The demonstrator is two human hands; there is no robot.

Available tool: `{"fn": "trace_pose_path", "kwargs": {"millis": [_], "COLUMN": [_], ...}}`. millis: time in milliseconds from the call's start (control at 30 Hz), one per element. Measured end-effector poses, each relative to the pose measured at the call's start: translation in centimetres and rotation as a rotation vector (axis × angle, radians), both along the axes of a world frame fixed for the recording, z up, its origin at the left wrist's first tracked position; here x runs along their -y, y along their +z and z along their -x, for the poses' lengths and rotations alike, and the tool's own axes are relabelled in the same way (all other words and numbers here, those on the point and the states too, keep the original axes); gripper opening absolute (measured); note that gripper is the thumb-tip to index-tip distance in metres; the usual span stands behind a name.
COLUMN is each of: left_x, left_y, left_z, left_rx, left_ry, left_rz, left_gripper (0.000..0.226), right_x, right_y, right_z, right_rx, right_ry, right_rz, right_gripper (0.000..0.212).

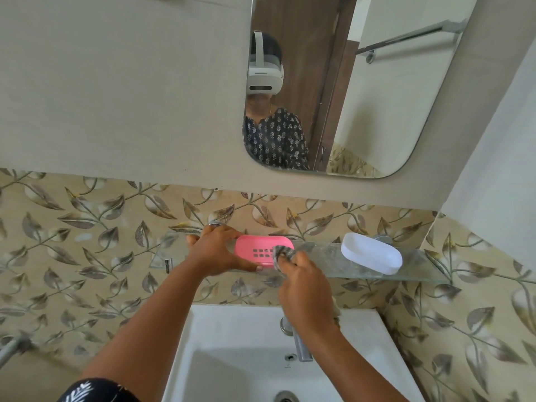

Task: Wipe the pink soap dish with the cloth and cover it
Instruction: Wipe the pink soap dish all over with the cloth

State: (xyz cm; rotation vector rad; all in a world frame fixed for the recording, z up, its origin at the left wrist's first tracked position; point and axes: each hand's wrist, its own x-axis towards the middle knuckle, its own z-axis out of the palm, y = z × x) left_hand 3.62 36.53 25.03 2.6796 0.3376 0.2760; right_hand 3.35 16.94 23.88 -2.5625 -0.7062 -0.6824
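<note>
The pink soap dish (255, 247) with drain slots lies on the glass shelf (327, 261) above the sink. My left hand (214, 249) grips its left end, thumb along the near edge and fingers over the far edge. A grey patterned cloth (281, 255) is bunched in my right hand (301, 288), which presses it onto the dish's right end. The white translucent cover (371, 252) sits apart on the shelf, to the right.
A white sink (232, 338) with a chrome tap (298, 340) lies directly below the shelf. A mirror (348, 97) hangs on the wall above. Leaf-patterned tiles back the shelf. A metal bar (11, 348) juts in at the lower left.
</note>
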Motion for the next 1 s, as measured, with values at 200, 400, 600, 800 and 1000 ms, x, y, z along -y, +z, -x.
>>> {"fn": "trace_pose_path", "kwargs": {"millis": [200,400,600,800,1000], "left_x": [0.0,-0.1,-0.1,-0.4,-0.2], "left_y": [-0.1,-0.2,-0.2,-0.4,-0.1], "left_z": [0.1,-0.1,-0.4,-0.7,-0.4], "left_rx": [0.021,0.033,0.026,0.004,-0.006], "left_ry": [-0.005,-0.009,-0.005,-0.011,-0.002], "left_rz": [-0.010,-0.003,0.000,0.013,0.009], "left_gripper": [0.096,0.092,0.091,0.097,0.098], "right_x": [0.1,0.3,-0.3,-1.7,-1.3], "right_y": [1.5,5.5,6.7,6.9,7.2], "right_z": [-0.1,-2.4,-4.6,-6.0,-5.9], "right_rx": [-0.004,-0.053,0.027,0.045,-0.009], "right_ry": [0.088,0.135,0.106,0.100,0.144], "right_rz": [0.170,0.490,0.743,0.754,0.746], "right_gripper": [0.040,0.024,0.017,0.014,0.022]}}
